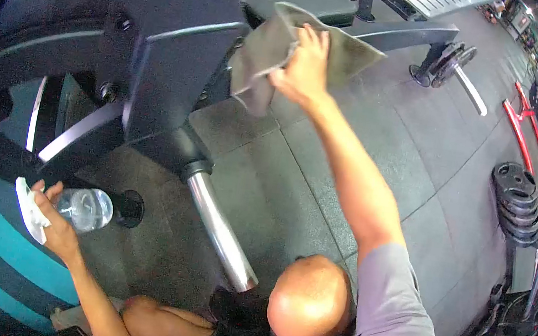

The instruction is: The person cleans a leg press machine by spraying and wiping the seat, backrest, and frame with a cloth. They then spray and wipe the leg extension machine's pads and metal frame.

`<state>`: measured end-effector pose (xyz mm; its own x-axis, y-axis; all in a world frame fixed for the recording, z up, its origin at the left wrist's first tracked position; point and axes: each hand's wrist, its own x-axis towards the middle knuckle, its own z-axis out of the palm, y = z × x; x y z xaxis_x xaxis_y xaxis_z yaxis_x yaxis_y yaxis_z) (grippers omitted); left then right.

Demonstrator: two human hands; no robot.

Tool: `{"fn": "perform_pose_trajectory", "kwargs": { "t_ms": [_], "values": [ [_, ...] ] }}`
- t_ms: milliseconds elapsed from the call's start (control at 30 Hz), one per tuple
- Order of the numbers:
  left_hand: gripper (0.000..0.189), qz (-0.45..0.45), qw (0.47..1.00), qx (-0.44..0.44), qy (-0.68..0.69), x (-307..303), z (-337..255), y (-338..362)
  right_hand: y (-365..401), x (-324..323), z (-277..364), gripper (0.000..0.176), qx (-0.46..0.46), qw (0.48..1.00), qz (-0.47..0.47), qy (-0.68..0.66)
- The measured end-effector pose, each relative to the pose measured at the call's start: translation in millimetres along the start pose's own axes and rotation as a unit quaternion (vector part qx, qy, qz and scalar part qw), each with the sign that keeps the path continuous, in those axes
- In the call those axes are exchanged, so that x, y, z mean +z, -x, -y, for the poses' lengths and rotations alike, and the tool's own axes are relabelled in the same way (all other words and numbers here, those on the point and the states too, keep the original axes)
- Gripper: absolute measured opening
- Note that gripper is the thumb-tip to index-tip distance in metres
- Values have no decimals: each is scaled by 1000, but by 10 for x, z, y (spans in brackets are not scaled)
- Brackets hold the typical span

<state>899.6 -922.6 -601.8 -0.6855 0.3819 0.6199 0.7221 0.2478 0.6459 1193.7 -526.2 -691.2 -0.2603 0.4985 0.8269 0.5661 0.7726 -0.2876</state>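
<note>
My left hand (61,228) grips the white trigger head of a clear spray bottle (84,208), tilted on its side at the lower left, with clear liquid in it. A grey-green cloth (346,58) is bunched in my right hand (307,65), its corners hanging loose around my fingers. The cloth is beside the black gym machine (180,70), near its upper frame and dark pad; whether it presses on the metal is hard to tell. Between my hands, a bare chrome weight post (224,233) sticks out from the machine towards me.
Dark rubber tiles (324,155) cover the floor. Several stacked weight plates (517,202) and a red rack frame (522,128) stand at the right. Another plate (455,63) hangs on a bar at the back. My bent knee (310,300) is close to the chrome post.
</note>
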Motion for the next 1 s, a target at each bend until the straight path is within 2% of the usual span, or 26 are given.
{"fn": "perform_pose_trajectory", "kwargs": {
  "t_ms": [33,100,167,233,300,333,367,400,433,467,500,533,567,633,667,733,767,800,833,900,1000],
  "values": [
    [47,10,1000,-9,0,29,-26,2,-55,-12,209,73,14,999,24,-24],
    [51,-3,1000,-4,-28,117,-108,9,129,86,467,67,26,970,-2,-240],
    [53,23,999,2,-36,89,31,-30,200,125,560,65,-88,977,-11,-196],
    [53,22,998,15,-50,-16,25,-42,192,-29,478,68,-79,980,-15,-183],
    [53,1,998,44,-51,65,-55,-3,182,44,37,70,-58,988,-20,-141],
    [53,5,997,46,-55,59,-105,-9,203,59,-370,71,-80,995,-31,-47],
    [53,7,997,45,-58,70,-153,-15,134,-10,-705,59,-87,992,-92,24],
    [54,6,997,38,-70,39,-133,36,-39,-265,-1141,45,5,995,-36,-97],
    [54,6,997,35,-74,17,-111,36,-222,-518,-1578,32,108,972,-2,-208],
    [54,3,997,33,-75,-1,-78,16,-288,-441,-1905,21,103,987,-57,-112],
    [54,1,997,33,-75,-22,-56,-4,-343,-537,-1926,37,-43,993,-77,80],
    [55,-1,997,25,-71,-31,-62,-17,-419,-452,-1921,39,83,991,-94,-41],
    [55,5,997,18,-69,-55,-37,-33,-517,-371,-1901,40,206,959,-111,-157],
    [56,16,998,5,-60,-60,5,-45,-511,-309,-1444,40,121,987,-106,-25],
    [55,15,998,8,-53,-32,-12,-44,-452,-246,-1206,34,52,988,-142,-1],
    [55,18,999,13,-44,1,-34,-33,-241,-202,-491,34,16,975,-193,-106],
    [55,20,999,14,-43,-1,-33,-40,-102,-220,-66,36,103,933,-129,-321],
    [54,25,999,15,-42,-14,-23,-52,45,-115,265,42,109,920,-128,-355],
    [54,28,999,15,-39,-5,-29,-51,290,12,485,51,75,944,-96,-307],
    [53,30,999,1,-26,28,-113,-28,692,-14,831,55,66,937,-24,-342],
    [51,25,1000,-10,-9,8,-74,-22,1201,-135,876,55,206,886,10,-415]
  ]
}}
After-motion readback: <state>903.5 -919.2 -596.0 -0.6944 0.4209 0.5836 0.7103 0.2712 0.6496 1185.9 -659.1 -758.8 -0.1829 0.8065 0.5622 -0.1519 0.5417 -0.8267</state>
